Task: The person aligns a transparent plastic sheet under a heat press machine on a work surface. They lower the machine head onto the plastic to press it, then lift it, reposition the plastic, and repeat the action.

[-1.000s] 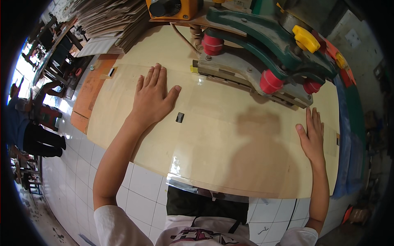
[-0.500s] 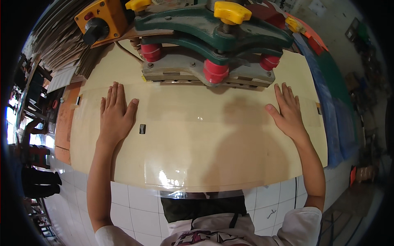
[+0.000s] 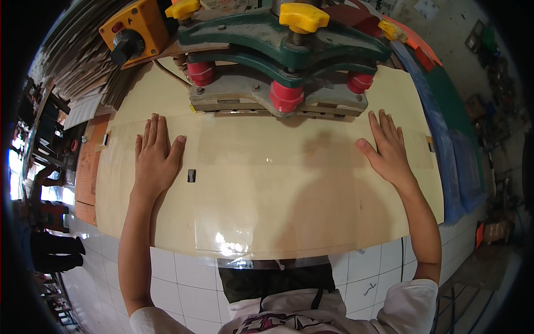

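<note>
My left hand (image 3: 156,158) lies flat on the cream tabletop (image 3: 128,200), its fingers stretched toward the far side and the thumb apart. On the right, my right hand (image 3: 387,153) rests the same way, palm down with fingers out, near the corner of the press. Between the hands, a clear plastic sheet (image 3: 278,222) lies on the surface, its near edge hanging over the table's front. A small black block (image 3: 191,176) sits just right of my left wrist. Neither hand holds anything.
A green press (image 3: 245,36) with yellow knobs, red cylinders and a grey metal bar (image 3: 233,99) stands at the far side. An orange control box (image 3: 133,33) is at far left, beside stacked sheets (image 3: 83,61). Blue plastic (image 3: 453,183) hangs along the right edge.
The whole view has shifted slightly, with the press appearing a little farther left. Both hands stay flat in nearly the same places on the table.
</note>
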The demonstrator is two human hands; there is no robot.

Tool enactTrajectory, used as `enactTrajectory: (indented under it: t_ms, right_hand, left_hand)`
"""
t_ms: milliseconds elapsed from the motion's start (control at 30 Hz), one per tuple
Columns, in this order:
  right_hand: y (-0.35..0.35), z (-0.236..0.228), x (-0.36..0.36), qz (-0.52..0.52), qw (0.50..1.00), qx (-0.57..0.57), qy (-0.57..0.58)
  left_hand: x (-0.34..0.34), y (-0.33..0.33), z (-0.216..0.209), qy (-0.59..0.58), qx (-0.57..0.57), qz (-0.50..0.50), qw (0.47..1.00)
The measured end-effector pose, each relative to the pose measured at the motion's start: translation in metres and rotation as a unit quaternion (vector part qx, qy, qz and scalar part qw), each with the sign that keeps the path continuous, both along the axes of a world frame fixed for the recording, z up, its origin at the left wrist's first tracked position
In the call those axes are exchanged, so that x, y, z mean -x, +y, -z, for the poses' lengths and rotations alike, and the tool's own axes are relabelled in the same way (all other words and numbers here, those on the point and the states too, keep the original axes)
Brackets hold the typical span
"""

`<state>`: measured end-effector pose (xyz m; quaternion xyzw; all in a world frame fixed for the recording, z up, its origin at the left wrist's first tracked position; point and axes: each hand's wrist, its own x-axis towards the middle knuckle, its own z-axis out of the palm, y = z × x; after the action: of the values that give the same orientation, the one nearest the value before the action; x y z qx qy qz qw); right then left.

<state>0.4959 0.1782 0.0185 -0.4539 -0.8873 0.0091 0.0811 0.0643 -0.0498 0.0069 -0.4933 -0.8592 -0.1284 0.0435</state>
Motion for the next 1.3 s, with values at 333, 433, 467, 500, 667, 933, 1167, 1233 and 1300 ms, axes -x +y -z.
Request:
enactTrajectory:
  t_ms: [333,433,467,500,667,933,1167,1233,1300]
  right_hand:
    - [0.003,-0.002,-0.001,0.006,1.0,0.002,-0.003]
    - [0.002,-0.003,0.001,0.008,1.0,0.003,-0.005]
    - [0.0,-0.006,0.004,0.006,1.0,0.005,-0.004]
    - [-0.002,-0.008,0.006,0.004,1.0,0.007,-0.003]
    - [0.0,-0.004,-0.002,0.006,1.0,0.004,0.0]
    - [-0.002,-0.006,0.005,0.006,1.0,0.015,-0.001]
    - [-0.001,-0.006,0.003,0.015,1.0,0.021,-0.008]
    - [-0.002,-0.007,0.004,0.017,1.0,0.026,-0.004]
    - [-0.002,-0.007,0.005,0.014,0.999,0.028,-0.004]
  left_hand:
    - [-0.004,0.002,-0.005,-0.004,0.004,-0.004,1.0]
    - [-0.003,0.001,-0.003,-0.002,0.009,-0.005,1.0]
    - [-0.001,-0.001,-0.004,0.003,0.019,-0.012,1.0]
    - [-0.001,-0.003,-0.006,0.002,0.006,-0.005,1.0]
    - [-0.003,0.002,-0.001,0.006,-0.023,0.009,1.0]
    - [-0.002,-0.005,-0.004,-0.008,-0.015,0.002,1.0]
    - [-0.003,-0.002,-0.004,-0.015,-0.013,0.006,1.0]
    - [-0.003,-0.003,-0.003,-0.003,-0.001,-0.003,1.0]
    - [-0.002,-0.004,-0.003,0.004,0.003,-0.008,1.0]
